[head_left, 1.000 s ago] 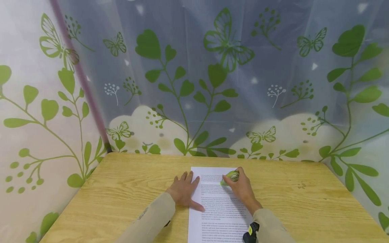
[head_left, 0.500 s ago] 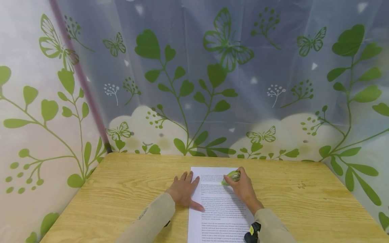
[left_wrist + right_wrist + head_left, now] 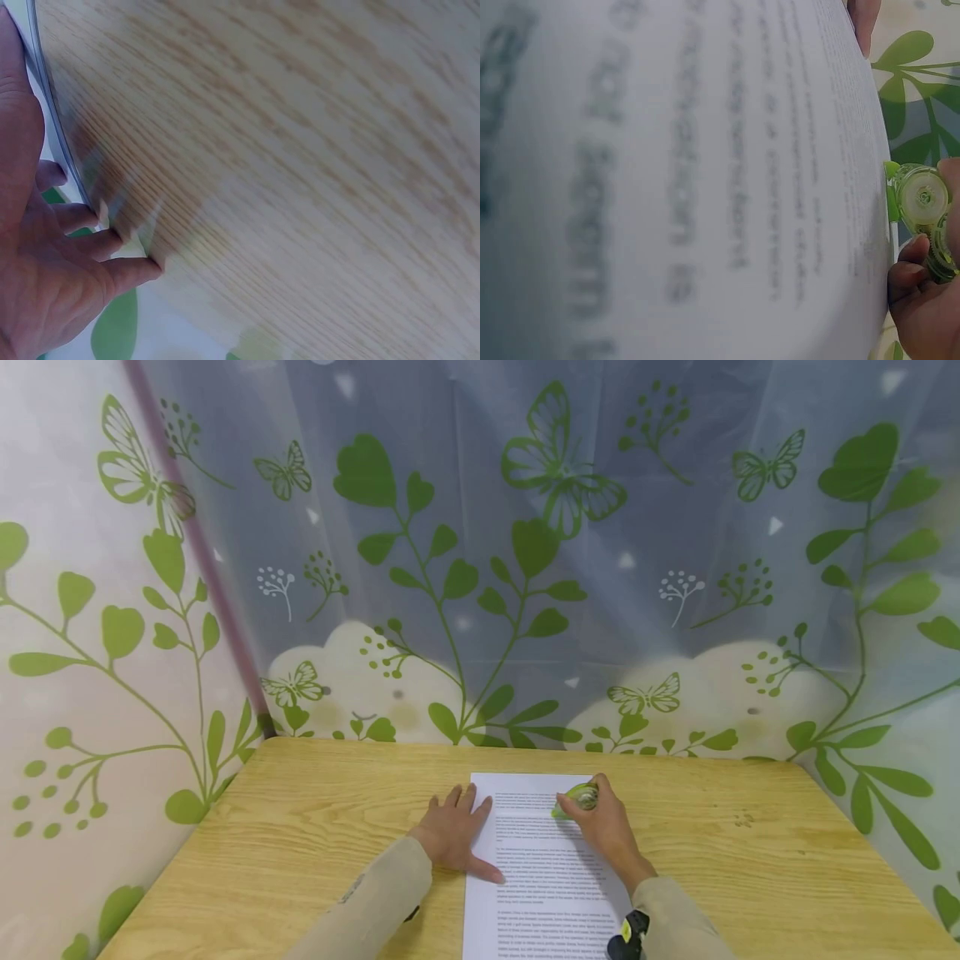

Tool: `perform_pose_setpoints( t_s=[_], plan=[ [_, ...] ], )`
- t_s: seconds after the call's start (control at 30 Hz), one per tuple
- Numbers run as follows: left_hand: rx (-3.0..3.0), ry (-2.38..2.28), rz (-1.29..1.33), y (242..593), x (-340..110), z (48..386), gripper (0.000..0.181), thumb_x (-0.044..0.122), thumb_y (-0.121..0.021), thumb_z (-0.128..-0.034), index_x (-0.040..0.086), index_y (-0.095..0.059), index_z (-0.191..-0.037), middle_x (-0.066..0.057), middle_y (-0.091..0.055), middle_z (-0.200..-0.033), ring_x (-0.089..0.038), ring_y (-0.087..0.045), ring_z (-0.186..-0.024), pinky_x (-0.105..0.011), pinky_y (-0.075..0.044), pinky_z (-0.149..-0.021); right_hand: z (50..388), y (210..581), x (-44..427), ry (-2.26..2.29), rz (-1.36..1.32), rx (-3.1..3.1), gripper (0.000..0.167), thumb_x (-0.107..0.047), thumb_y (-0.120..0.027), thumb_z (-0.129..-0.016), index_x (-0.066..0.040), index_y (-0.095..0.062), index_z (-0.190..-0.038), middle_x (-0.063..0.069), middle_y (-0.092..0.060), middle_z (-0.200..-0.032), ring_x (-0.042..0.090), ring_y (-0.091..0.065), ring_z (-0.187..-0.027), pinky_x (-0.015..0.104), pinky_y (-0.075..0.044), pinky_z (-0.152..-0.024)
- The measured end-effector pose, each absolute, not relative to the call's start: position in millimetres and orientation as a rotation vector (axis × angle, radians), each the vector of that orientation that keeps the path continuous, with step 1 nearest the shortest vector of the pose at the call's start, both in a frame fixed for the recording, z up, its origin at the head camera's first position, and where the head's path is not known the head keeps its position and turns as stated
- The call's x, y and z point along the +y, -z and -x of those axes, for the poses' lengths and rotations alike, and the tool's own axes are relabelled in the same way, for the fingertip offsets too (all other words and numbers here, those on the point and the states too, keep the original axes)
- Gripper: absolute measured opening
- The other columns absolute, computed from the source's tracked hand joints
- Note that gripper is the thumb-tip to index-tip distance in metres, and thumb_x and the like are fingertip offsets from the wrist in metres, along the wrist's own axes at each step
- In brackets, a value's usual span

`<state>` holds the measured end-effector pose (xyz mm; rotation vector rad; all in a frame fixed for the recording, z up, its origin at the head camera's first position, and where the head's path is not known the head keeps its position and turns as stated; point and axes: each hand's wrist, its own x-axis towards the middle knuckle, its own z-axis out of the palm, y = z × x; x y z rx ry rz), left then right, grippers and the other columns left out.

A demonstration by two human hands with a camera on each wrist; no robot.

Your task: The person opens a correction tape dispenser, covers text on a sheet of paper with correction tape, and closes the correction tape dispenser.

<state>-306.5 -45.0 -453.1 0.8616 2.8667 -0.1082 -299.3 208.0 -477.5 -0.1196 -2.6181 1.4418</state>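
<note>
A printed sheet of paper point(image 3: 540, 893) lies on the wooden table. My left hand point(image 3: 454, 833) rests on its left edge with the fingers spread; the left wrist view shows the same hand point(image 3: 52, 277) at the table surface. My right hand point(image 3: 606, 828) grips a green, see-through correction tape point(image 3: 582, 795) between thumb and fingers. Its tip points down-left at the text near the top of the page. Seen from the right wrist, the correction tape point(image 3: 924, 196) has its round spool showing and its green tip at the paper. Any white tape laid down is too small to make out.
The wooden table point(image 3: 315, 793) reaches back to a curtain point(image 3: 675, 527) printed with green leaves and butterflies. A small dark mark point(image 3: 744, 819) shows on the table to the right of the paper. A black-and-yellow device point(image 3: 628, 933) sits at the right wrist.
My right hand has slid slightly to the right across the upper text with the correction tape in its grip. The left hand and the paper have stayed put.
</note>
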Motion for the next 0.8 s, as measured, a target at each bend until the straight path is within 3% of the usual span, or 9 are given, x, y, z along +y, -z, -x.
perform_pose_setpoints(
  t_s=[0.8],
  plan=[
    [2.873,0.120,-0.871,454.4,-45.9,306.6,0.121,0.090,-0.050,-0.0596,0.015,-0.028,-0.151,-0.018,-0.024,-0.154,-0.040,-0.026,-0.137,-0.060,-0.029,-0.103,297.5,475.9,218.4,-1.444,0.135,-2.626,0.041,-0.033,-0.069,-0.089,-0.006,-0.041,-0.101,0.009,-0.055,-0.085,0.019,-0.048,-0.068,0.032,-0.040,-0.061]
  ],
)
